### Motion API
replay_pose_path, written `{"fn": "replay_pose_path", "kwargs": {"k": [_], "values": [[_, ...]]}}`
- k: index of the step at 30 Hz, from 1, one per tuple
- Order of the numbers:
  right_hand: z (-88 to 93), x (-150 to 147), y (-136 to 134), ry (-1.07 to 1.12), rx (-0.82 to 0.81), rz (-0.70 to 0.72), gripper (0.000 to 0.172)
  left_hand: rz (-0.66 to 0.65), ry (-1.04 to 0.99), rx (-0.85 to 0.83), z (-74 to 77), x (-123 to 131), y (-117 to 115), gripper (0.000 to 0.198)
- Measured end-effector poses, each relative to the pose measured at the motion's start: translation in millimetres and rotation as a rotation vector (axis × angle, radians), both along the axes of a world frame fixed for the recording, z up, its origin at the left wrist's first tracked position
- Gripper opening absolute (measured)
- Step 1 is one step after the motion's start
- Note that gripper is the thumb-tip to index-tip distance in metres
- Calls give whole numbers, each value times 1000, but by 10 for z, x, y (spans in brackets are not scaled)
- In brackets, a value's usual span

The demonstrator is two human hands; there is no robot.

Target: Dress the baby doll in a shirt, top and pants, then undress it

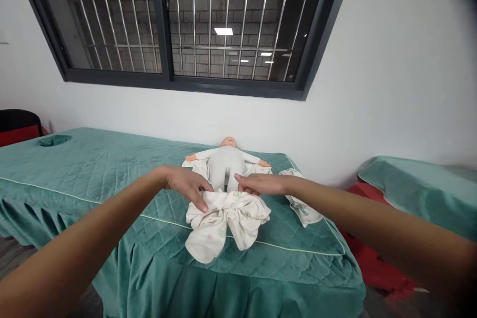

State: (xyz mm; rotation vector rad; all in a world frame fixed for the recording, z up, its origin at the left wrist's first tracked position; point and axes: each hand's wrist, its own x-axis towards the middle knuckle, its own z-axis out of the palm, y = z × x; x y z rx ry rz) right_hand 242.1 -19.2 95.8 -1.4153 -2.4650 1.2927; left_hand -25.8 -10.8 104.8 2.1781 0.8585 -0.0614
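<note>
A baby doll point(220, 163) with a white cloth body lies on its back on the green bed, head toward the wall and arms spread. White patterned baby pants point(208, 238) are bunched around its lower legs, and the feet are hidden inside or behind the cloth. My left hand point(188, 188) grips the waistband on the left side, thumb on top. On the right side, my right hand point(259, 184) pinches the waistband with its fingers curled under. An opened patterned garment point(201, 166) is spread beneath the doll's arms and back.
Another folded patterned cloth point(303, 208) lies at the bed's right edge. The green quilted bedcover point(122, 159) has a face hole point(54, 140) at the far left. A barred window point(223, 25) is in the wall behind. A second green-covered bed point(421, 179) stands at the right.
</note>
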Motion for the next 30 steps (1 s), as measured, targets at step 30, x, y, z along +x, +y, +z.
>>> {"fn": "replay_pose_path", "kwargs": {"k": [30], "values": [[1091,200,-573,273,421,-71,51,581,-246,875,1132,250,-197,35]]}}
